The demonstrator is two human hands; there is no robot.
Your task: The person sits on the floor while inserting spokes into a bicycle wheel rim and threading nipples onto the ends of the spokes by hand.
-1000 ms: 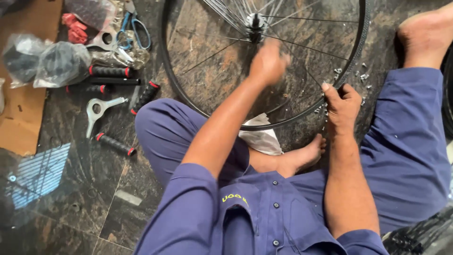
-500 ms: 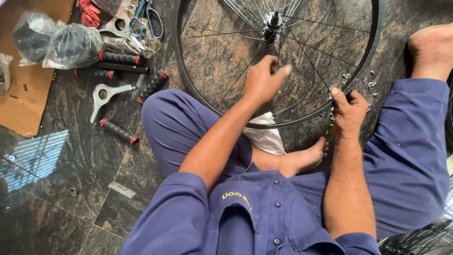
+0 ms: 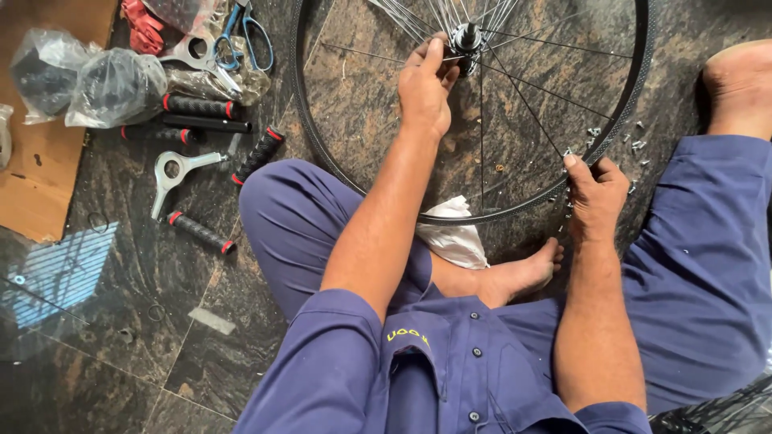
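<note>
Head view looks down on a person sitting cross-legged on a dark stone floor (image 3: 104,345), in blue work clothes, with a bare foot (image 3: 507,277) tucked in front. A white rag (image 3: 450,237) lies against the foot, just under the near edge of the wheel (image 3: 322,153).

The wheel lies flat on the floor before the knees. The right hand (image 3: 597,193) is at the near right part of the rim, its fingers pinched closed on the rim where a spoke (image 3: 523,100) meets it. Small metal nipples (image 3: 635,141) lie loose on the floor just beside this hand, outside the rim.

Farther out, the left hand (image 3: 426,84) reaches to the middle of the wheel. Its fingers are curled close around the hub (image 3: 466,38); I cannot tell if it holds a spoke end or the hub itself.

To the left of the wheel lie black handlebar grips (image 3: 201,106) with red ends and a silver wrench (image 3: 173,173). Beyond them, two clear plastic bags (image 3: 88,80) hold dark parts, one partly on a cardboard sheet (image 3: 32,193). Blue-handled scissors (image 3: 249,32) lie at the far edge.
</note>
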